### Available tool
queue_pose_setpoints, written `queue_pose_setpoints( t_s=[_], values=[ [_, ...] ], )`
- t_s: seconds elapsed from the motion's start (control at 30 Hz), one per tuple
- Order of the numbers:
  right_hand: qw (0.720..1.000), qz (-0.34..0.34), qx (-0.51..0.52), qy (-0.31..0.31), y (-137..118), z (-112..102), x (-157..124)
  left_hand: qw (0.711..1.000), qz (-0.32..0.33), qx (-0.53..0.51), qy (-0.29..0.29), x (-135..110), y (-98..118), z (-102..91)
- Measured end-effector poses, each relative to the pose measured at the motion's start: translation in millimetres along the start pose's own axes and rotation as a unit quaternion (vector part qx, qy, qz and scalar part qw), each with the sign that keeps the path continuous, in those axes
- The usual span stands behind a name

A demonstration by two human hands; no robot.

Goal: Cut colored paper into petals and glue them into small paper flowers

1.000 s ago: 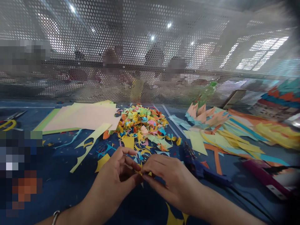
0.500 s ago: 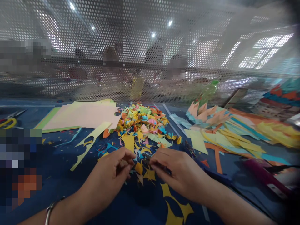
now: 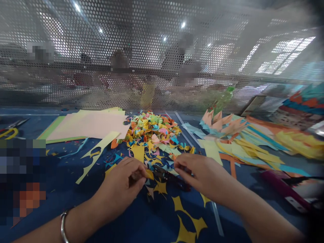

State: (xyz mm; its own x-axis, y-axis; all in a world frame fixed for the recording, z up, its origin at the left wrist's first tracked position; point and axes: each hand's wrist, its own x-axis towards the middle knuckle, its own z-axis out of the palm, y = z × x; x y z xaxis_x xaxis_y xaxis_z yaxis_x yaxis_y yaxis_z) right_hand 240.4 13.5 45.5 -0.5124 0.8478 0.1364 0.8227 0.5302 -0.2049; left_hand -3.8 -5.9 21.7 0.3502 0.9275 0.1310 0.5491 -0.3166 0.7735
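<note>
Pinched between thumb and fingers of my left hand [image 3: 123,184] is a small yellow paper piece [image 3: 150,174]. My right hand [image 3: 202,172] is curled, thumb and fingertips close together; what they hold, if anything, is hidden. Just below its fingers is a dark slim tool [image 3: 174,178], which looks like scissors, pointing towards my left hand. Beyond both hands rises a heap of small folded coloured paper pieces [image 3: 154,126]. Yellow paper offcuts [image 3: 188,227] with curved cut-outs lie nearer to me.
A stack of coloured paper sheets [image 3: 86,125] lies at left, with a cut paper strip [image 3: 98,155] before it and yellow-handled scissors [image 3: 10,132] farther left. Folded paper strips [image 3: 258,148], a green bottle [image 3: 224,98] and a purple device [image 3: 285,189] are at right. A perforated screen [image 3: 141,37] stands behind.
My right hand has moved right and slightly up, away from my left hand. The dark tool, mostly hidden before, now shows. My left hand now has the yellow piece at its fingertips.
</note>
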Motion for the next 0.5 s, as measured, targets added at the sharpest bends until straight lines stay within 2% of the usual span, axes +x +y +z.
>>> queue_pose_setpoints(
  t_s=[0.13,0.27,0.37,0.5],
  values=[
    [0.998,0.058,-0.027,0.027,20,-12,-6,0.993,-0.059,-0.098,0.024,-1,-1,-1.8],
    [0.988,0.128,-0.089,0.002,43,-16,-12,0.962,-0.114,-0.245,0.024,1,-3,-2.9],
    [0.984,0.14,-0.106,-0.02,51,-19,-13,0.946,-0.154,-0.284,0.013,2,0,-4.2],
    [0.982,0.155,-0.099,-0.036,52,-27,-17,0.927,-0.176,-0.331,0.013,3,3,-4.5]
  ],
)
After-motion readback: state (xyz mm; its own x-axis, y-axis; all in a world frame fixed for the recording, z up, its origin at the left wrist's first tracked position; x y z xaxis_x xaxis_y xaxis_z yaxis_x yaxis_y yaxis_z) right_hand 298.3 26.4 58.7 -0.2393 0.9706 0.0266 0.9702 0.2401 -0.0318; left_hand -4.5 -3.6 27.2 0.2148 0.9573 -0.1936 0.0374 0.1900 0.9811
